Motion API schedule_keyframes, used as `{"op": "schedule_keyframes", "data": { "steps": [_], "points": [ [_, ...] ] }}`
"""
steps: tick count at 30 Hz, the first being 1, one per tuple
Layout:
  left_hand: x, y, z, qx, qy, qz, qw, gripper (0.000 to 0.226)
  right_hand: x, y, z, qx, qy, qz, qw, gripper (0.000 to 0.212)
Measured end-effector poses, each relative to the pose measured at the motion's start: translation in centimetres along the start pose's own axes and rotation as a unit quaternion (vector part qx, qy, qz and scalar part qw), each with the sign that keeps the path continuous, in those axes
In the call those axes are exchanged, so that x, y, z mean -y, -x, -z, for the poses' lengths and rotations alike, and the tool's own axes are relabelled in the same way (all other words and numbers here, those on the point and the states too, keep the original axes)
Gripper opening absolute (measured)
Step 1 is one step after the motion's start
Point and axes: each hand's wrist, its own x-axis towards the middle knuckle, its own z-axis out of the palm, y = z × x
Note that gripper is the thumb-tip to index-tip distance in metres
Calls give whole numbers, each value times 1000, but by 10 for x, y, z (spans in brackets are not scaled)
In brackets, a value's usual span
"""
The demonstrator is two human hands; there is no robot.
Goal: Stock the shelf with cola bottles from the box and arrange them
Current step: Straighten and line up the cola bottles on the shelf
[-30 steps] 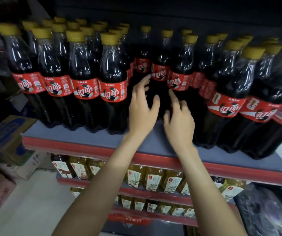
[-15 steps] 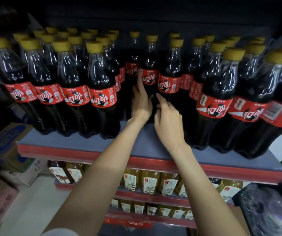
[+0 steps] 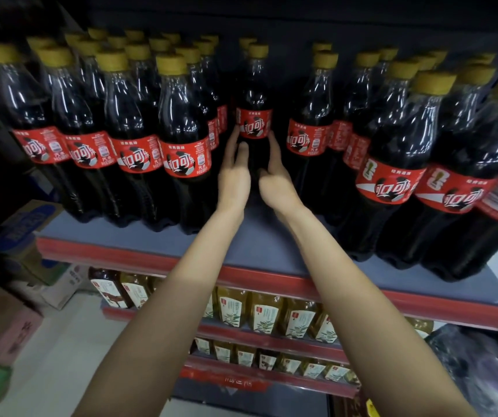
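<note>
Dark cola bottles with yellow caps and red labels stand in rows on the grey shelf (image 3: 256, 245). One cola bottle (image 3: 254, 94) stands alone in the gap at the shelf's middle, set back from the front. My left hand (image 3: 234, 173) presses its left side below the label and my right hand (image 3: 275, 179) presses its right side, so both hands clasp it. A front row of bottles (image 3: 139, 139) stands to the left and another group of bottles (image 3: 392, 164) to the right.
Lower shelves hold yellow-green drink bottles (image 3: 259, 314) with white labels. Cardboard boxes (image 3: 22, 236) are stacked on the floor at the left. A dark plastic-wrapped pack (image 3: 482, 371) lies at the lower right. The shelf's front edge is a red strip (image 3: 272, 281).
Both hands reached further into the gap and closed around the lone middle bottle; earlier their fingers were spread in front of the back bottles. The view moved closer.
</note>
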Motion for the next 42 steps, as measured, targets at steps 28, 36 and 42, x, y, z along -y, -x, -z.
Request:
{"op": "schedule_keyframes", "data": {
  "steps": [28,36,42],
  "points": [
    [0,5,-7,-32,109,93,989,50,-1,1,-1,56,7,-11,998,89],
    [-12,33,-5,12,51,2,999,40,4,54,20,-137,82,112,981,61],
    [-16,26,-31,157,-11,63,986,48,-7,56,24,-175,130,40,975,81]
  ]
}}
